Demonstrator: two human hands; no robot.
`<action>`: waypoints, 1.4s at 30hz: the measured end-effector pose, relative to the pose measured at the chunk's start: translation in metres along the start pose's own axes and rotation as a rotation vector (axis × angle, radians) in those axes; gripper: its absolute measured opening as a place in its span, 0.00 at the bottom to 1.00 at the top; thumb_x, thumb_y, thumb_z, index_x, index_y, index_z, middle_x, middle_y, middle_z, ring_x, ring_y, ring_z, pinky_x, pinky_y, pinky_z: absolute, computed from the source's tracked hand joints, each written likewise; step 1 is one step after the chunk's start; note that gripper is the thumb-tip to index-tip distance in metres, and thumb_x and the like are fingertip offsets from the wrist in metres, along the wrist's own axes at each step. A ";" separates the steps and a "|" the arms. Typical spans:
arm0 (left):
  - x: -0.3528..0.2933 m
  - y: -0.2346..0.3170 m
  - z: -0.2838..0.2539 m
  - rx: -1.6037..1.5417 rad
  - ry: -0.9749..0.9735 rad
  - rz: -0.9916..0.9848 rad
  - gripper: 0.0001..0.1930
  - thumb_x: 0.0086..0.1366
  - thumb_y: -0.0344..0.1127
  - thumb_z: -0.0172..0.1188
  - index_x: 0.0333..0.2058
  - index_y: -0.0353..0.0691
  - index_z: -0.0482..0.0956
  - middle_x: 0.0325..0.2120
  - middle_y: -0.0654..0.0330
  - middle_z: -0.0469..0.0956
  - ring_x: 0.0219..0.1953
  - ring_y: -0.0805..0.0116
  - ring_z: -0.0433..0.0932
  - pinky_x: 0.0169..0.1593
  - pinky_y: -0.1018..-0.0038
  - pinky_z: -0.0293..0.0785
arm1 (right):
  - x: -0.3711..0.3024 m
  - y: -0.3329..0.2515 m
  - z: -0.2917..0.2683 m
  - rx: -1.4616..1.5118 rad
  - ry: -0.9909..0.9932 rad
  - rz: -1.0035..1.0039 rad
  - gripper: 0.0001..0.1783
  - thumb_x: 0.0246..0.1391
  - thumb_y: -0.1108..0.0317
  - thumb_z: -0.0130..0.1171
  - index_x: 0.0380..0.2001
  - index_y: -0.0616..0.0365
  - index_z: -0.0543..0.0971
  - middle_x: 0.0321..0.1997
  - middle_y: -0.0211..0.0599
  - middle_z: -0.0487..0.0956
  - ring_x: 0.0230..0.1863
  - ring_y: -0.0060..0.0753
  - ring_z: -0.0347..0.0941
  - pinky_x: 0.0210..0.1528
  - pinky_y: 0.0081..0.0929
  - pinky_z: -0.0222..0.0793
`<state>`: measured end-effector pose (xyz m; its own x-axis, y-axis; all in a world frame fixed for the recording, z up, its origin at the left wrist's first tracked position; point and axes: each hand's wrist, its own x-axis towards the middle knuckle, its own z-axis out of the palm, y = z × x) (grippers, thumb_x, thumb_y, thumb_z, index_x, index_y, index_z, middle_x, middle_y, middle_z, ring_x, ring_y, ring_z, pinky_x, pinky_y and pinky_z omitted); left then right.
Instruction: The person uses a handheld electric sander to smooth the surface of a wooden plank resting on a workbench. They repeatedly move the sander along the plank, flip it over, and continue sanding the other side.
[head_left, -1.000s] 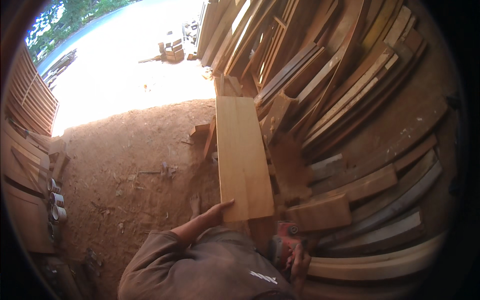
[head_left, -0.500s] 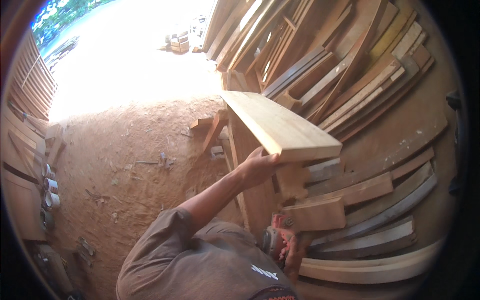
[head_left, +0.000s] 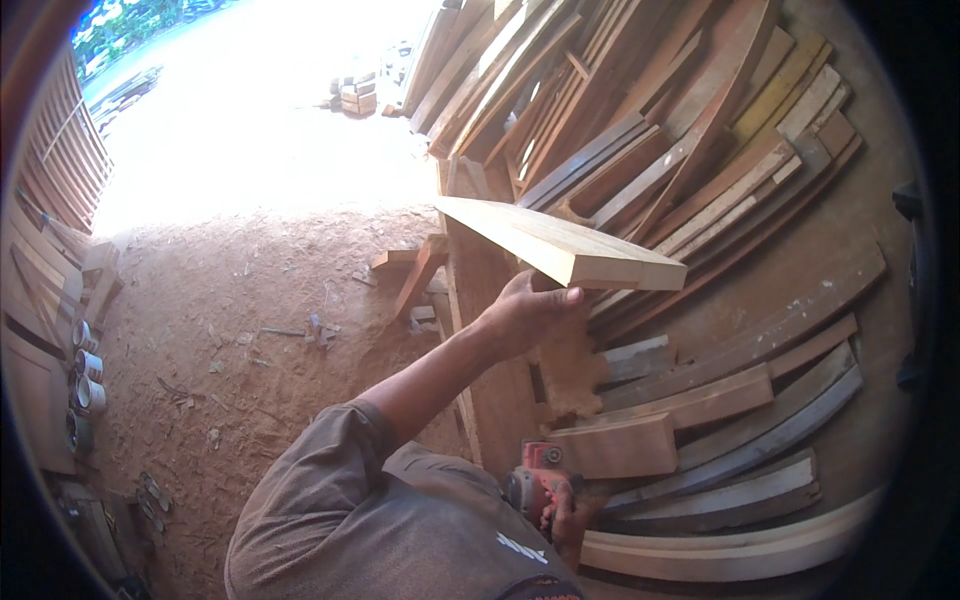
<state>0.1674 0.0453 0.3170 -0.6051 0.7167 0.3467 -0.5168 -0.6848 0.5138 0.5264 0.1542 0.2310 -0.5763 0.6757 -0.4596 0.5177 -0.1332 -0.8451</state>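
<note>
My left hand (head_left: pixel 532 310) grips the near end of a pale, thick wooden board (head_left: pixel 570 241) from below, its thumb along the end face. The board is raised and tilted above a wooden bench (head_left: pixel 505 410), its far end over the far part of the bench. Low on the right, my right hand (head_left: pixel 570 518) has its fingers wrapped round the handle of a red and grey electric planer (head_left: pixel 538 488). The planer sits beside the bench's near end, close to my body. Its underside is hidden.
Stacked timber (head_left: pixel 690 190) leans and lies along the right side. Short wood blocks (head_left: pixel 625 445) lie right of the bench, with sawdust (head_left: pixel 570 365) around. A slanted wooden brace (head_left: pixel 421 275) stands left of the bench. White cans (head_left: pixel 90 380) line the left wall; the dirt floor (head_left: pixel 300 260) has scattered scraps.
The board has been turned so its top face shows less and its near end face more. My left hand has rolled, showing its thumb. The right hand still holds the planer; the whole view has shifted slightly.
</note>
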 end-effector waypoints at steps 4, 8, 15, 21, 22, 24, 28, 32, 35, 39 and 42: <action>-0.001 -0.003 -0.006 0.033 0.048 -0.032 0.51 0.59 0.46 0.78 0.69 0.26 0.57 0.68 0.46 0.66 0.73 0.55 0.63 0.79 0.60 0.53 | 0.006 0.009 -0.004 -0.002 -0.054 0.022 0.26 0.70 0.45 0.58 0.36 0.61 0.78 0.17 0.25 0.70 0.15 0.19 0.64 0.17 0.25 0.59; -0.008 -0.008 -0.011 0.042 0.076 -0.027 0.49 0.59 0.45 0.77 0.69 0.27 0.57 0.68 0.46 0.66 0.73 0.55 0.63 0.79 0.60 0.54 | 0.016 0.028 -0.008 0.071 -0.069 0.119 0.25 0.70 0.45 0.58 0.37 0.61 0.78 0.18 0.25 0.70 0.15 0.19 0.65 0.16 0.25 0.60; -0.074 0.028 -0.024 0.854 0.336 -0.233 0.47 0.64 0.59 0.65 0.71 0.32 0.59 0.68 0.44 0.66 0.69 0.50 0.67 0.72 0.54 0.62 | 0.018 0.050 -0.008 -0.063 -0.008 -0.043 0.22 0.72 0.46 0.55 0.37 0.56 0.79 0.18 0.25 0.72 0.17 0.21 0.68 0.21 0.25 0.64; -0.138 0.101 -0.033 0.104 0.214 0.159 0.62 0.64 0.84 0.41 0.75 0.28 0.50 0.72 0.44 0.60 0.67 0.51 0.63 0.71 0.57 0.55 | 0.010 0.044 -0.011 -0.177 -0.062 0.103 0.18 0.70 0.54 0.58 0.35 0.60 0.82 0.19 0.27 0.76 0.17 0.19 0.69 0.19 0.27 0.64; -0.142 0.111 -0.032 0.118 0.257 0.175 0.62 0.66 0.83 0.40 0.74 0.26 0.50 0.72 0.44 0.59 0.67 0.52 0.62 0.71 0.58 0.55 | 0.010 0.043 -0.009 -0.156 -0.048 0.042 0.18 0.69 0.55 0.59 0.35 0.60 0.82 0.19 0.27 0.76 0.16 0.19 0.69 0.19 0.27 0.64; -0.143 0.124 -0.027 0.128 0.295 0.205 0.60 0.68 0.82 0.39 0.73 0.25 0.53 0.70 0.45 0.61 0.67 0.52 0.61 0.72 0.59 0.54 | 0.012 0.041 -0.006 -0.211 -0.031 -0.069 0.17 0.69 0.57 0.60 0.34 0.61 0.82 0.18 0.26 0.75 0.15 0.18 0.69 0.19 0.26 0.63; -0.137 0.131 -0.014 0.145 0.336 0.213 0.57 0.69 0.81 0.38 0.69 0.24 0.60 0.66 0.47 0.65 0.67 0.51 0.62 0.73 0.57 0.53 | 0.017 0.040 -0.003 -0.097 -0.005 -0.158 0.15 0.68 0.60 0.60 0.32 0.61 0.82 0.17 0.26 0.75 0.15 0.18 0.69 0.18 0.24 0.62; -0.133 0.124 -0.015 0.260 0.382 0.206 0.57 0.69 0.81 0.35 0.69 0.26 0.62 0.66 0.48 0.67 0.66 0.52 0.62 0.71 0.57 0.54 | 0.019 0.040 -0.007 -0.155 -0.048 -0.151 0.15 0.68 0.61 0.60 0.32 0.61 0.83 0.17 0.26 0.75 0.15 0.18 0.69 0.18 0.24 0.62; -0.134 0.121 -0.025 0.243 0.510 0.208 0.64 0.65 0.85 0.36 0.75 0.25 0.47 0.76 0.46 0.50 0.75 0.53 0.52 0.73 0.61 0.49 | 0.016 0.034 -0.006 -0.065 -0.068 -0.126 0.15 0.68 0.61 0.60 0.32 0.60 0.83 0.17 0.26 0.75 0.15 0.17 0.69 0.18 0.24 0.61; -0.135 0.125 -0.043 0.068 0.063 0.083 0.65 0.61 0.89 0.34 0.75 0.31 0.51 0.75 0.48 0.53 0.74 0.51 0.53 0.73 0.54 0.49 | 0.009 0.026 -0.005 -0.051 -0.047 -0.088 0.14 0.68 0.61 0.60 0.32 0.59 0.83 0.17 0.25 0.74 0.15 0.17 0.68 0.19 0.24 0.61; -0.153 0.108 -0.054 0.131 0.016 0.033 0.63 0.60 0.89 0.36 0.74 0.36 0.59 0.72 0.47 0.61 0.71 0.45 0.61 0.70 0.45 0.57 | 0.007 0.032 -0.007 -0.009 -0.067 -0.087 0.14 0.68 0.60 0.60 0.32 0.59 0.83 0.17 0.25 0.74 0.15 0.16 0.68 0.19 0.24 0.61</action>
<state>0.1714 -0.1458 0.2773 -0.6306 0.6913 0.3528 -0.4140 -0.6841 0.6005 0.5434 0.1597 0.2031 -0.6601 0.6343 -0.4024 0.4694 -0.0699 -0.8802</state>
